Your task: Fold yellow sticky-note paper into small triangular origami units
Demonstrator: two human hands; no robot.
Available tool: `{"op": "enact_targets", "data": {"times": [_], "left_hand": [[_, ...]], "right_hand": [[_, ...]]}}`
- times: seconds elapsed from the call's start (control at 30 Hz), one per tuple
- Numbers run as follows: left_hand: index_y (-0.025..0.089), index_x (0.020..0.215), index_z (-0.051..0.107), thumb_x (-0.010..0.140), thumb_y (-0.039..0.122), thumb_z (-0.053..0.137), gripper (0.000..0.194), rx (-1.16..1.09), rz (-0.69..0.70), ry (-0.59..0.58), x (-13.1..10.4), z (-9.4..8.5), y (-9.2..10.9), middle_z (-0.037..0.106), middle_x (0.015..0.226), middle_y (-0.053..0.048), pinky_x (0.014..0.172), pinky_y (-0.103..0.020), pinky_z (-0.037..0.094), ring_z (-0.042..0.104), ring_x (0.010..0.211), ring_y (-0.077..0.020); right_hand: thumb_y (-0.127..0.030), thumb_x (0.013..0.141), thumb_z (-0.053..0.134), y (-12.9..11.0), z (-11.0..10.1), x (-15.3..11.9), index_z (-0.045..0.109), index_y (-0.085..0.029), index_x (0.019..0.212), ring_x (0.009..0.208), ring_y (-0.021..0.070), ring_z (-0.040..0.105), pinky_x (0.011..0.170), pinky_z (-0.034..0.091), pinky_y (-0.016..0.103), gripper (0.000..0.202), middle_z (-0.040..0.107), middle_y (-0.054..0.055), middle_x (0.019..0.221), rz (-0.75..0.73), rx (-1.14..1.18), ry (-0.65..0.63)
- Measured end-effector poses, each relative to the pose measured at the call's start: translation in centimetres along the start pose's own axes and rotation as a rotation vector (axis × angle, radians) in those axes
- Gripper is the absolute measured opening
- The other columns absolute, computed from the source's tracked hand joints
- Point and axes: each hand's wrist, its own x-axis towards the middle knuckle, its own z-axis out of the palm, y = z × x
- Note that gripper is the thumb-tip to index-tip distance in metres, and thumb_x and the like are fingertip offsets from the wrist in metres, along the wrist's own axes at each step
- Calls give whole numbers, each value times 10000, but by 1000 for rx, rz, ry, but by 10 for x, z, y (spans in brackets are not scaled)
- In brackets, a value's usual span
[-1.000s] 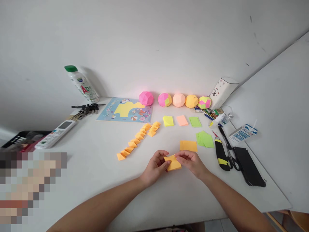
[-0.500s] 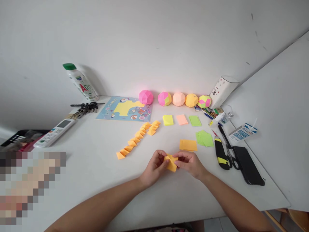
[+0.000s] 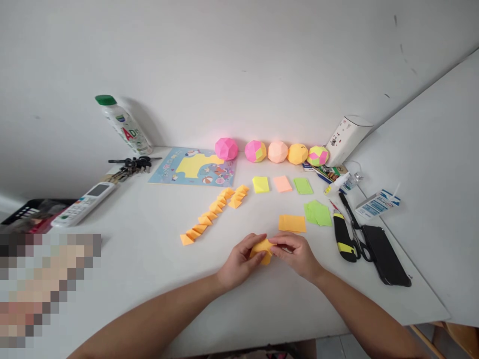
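Observation:
Between both hands is a sheet of orange paper, bent and partly hidden by my fingers. My left hand is closed on its left side, thumb in front. With thumb and fingertips, my right hand pinches its right edge. Just beyond my right hand lie flat orange sheets. A row of folded orange paper pieces runs diagonally over the table to the left. Green paper sheets lie fanned out at the right.
Several faceted paper balls line the wall. Yellow, peach and green note pads lie before them. Scissors, a box cutter and a black phone are at right; a bottle and remote control at left.
The orange paper has turned and bent between my fingers, and my left fingers have spread further over its top. The view has shifted slightly; the things on the table stay put.

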Motion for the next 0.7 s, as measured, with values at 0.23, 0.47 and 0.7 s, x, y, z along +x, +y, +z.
{"op": "enact_targets", "data": {"times": [0.23,0.47,0.7], "left_hand": [[231,1172,533,822,370,532,377,36,-35,-56,1,0,0,483,901,-40,703,-288,442,487,818,-159],[230,1134,582,834,365,508,338,167,-66,-103,1,-2,9,475,801,-13,666,-262,419,468,719,-132],[208,1079,609,840,376,500,312,91,-89,-93,0,-2,7,487,810,-20,636,-243,403,475,713,-126]], "right_hand": [[-236,771,640,-3,-3,1,687,-214,912,706,152,591,596,498,263,150,665,54,835,-116,-83,35],[-259,768,652,1,-3,0,665,-212,940,736,153,595,648,507,273,179,644,45,854,-23,20,-17],[-279,752,670,2,-7,3,685,-211,935,742,159,584,634,505,279,196,619,46,820,39,130,-136]]}}
